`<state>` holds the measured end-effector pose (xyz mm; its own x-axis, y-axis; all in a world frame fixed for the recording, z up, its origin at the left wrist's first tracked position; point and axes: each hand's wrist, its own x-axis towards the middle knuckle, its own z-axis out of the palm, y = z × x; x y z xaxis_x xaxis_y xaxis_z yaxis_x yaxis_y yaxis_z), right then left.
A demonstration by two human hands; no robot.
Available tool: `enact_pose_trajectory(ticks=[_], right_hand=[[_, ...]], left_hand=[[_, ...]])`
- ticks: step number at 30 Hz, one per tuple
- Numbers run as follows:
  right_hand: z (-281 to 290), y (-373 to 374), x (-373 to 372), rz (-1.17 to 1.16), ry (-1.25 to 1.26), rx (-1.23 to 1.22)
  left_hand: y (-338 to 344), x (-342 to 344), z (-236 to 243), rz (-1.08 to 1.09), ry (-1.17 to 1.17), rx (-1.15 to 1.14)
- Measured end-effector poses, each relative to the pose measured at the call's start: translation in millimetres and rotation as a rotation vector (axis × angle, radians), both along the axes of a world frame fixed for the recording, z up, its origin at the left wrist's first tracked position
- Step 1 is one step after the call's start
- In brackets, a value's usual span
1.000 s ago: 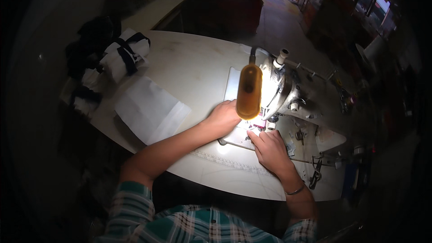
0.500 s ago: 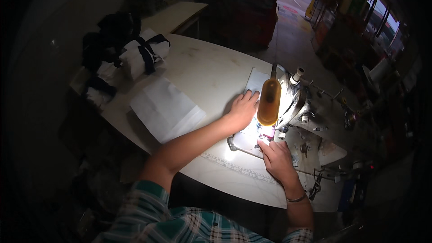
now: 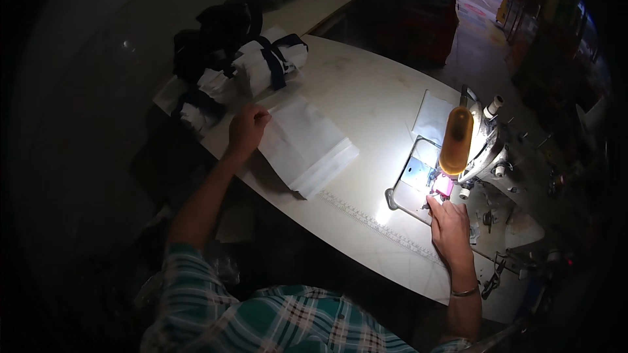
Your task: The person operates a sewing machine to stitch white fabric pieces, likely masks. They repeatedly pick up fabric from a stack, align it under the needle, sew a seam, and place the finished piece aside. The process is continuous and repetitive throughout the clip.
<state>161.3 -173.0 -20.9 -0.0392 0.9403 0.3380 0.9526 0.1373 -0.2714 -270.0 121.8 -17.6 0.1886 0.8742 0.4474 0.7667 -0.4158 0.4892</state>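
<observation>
Head view: one hand at the white sheet, the other beside the needle

The white sheet (image 3: 304, 137), cloth by its look, lies flat on the left half of the worktop (image 3: 373, 85), a folded band along its right-hand edge. Its place within easy reach probably serves quick pick-up. The left hand (image 3: 246, 132) is at its upper-left corner, fingers curled; the grip looks drawn together, but whether it pinches the sheet I cannot tell. A corner would be a sensible place to lift one layer.

Well apart, the right hand (image 3: 451, 227) rests at the front of the sewing machine (image 3: 500, 147), forefinger reaching just beside the pink part (image 3: 443, 185) near the needle area. Its other fingers are bent; I cannot tell whether its grip holds anything. Presumably it keeps that spot steady.

The amber lamp (image 3: 456, 140) hangs over this area, likely so the stitching point is bright. Beyond the sheet, white-and-dark bundles (image 3: 258, 68) sit heaped at the worktop's far left, perhaps to leave room. A measuring strip (image 3: 379, 225) runs along the near edge, handy for checking lengths.
</observation>
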Motion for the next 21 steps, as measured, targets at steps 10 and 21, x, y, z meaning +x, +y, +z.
enact_pose_trajectory(ticks=[10,21], right_hand=[[0.7,-2.1,1.8,-0.009,-0.003,0.013],[0.5,-1.0,-0.5,0.009,0.022,0.015]], left_hand=[[-74.6,58.1,48.0,-0.485,0.298,0.379],[-40.8,72.3,65.3,-0.224,0.287,-0.452]])
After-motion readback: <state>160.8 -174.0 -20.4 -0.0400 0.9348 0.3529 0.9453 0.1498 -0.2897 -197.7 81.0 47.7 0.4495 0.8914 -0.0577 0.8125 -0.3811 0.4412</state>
